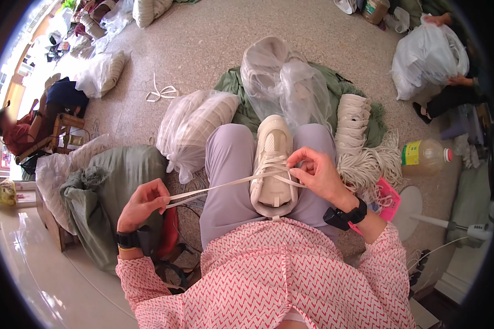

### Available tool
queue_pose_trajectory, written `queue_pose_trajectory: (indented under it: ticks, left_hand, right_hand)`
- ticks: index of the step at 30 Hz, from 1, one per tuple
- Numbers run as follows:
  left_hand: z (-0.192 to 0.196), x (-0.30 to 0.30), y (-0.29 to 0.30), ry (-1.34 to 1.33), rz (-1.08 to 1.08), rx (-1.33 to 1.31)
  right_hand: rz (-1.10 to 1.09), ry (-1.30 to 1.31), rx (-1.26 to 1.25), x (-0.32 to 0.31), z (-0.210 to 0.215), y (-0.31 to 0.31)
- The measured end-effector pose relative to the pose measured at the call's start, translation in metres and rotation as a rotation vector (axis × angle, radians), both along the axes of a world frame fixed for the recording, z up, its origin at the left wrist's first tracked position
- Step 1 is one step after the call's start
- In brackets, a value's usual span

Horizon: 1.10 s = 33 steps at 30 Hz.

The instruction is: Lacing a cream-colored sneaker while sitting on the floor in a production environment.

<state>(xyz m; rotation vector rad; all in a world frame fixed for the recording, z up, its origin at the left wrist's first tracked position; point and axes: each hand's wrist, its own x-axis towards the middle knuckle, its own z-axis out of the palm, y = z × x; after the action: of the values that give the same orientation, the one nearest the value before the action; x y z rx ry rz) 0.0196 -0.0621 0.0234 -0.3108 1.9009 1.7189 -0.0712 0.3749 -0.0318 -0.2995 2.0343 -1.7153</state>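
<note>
A cream sneaker (271,189) lies between my thighs, its toe pointing away from me and its heel toward my body. A flat white shoelace (219,182) crosses its upper part and stretches taut out to the left. My left hand (144,204) pinches that lace, well to the left of the shoe, with the strand doubled near the fingers. At the shoe's right edge my right hand (316,172) is closed in a pinch by the eyelets, on the lace there. The exact grip of its fingertips is partly hidden.
Plastic-wrapped bundles (195,129) of shoe parts lie ahead, beside a green sack (233,88). Right are stacked shoe uppers (352,123), bunched laces (362,170) and a jug (425,157). Another green sack (129,181) stands left. A person holds a white bag (428,57); another sits left.
</note>
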Motion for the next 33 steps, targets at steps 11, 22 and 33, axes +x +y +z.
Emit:
queue_pose_trajectory:
  ticks: [11,22,33]
  left_hand:
    - [-0.019,-0.015,0.035,0.09,-0.126,-0.195]
    - [-0.03,-0.051,0.156,0.681,-0.272,-0.254]
    - [-0.045,-0.065,0.19,0.708,-0.239,-0.345]
  right_hand:
    - [0.056,0.35,0.295,-0.003,0.025,-0.013]
    - [0.227,0.485,0.26,-0.012,0.021,-0.017]
    - [0.3,0.106,0.208,-0.032,0.014,-0.019]
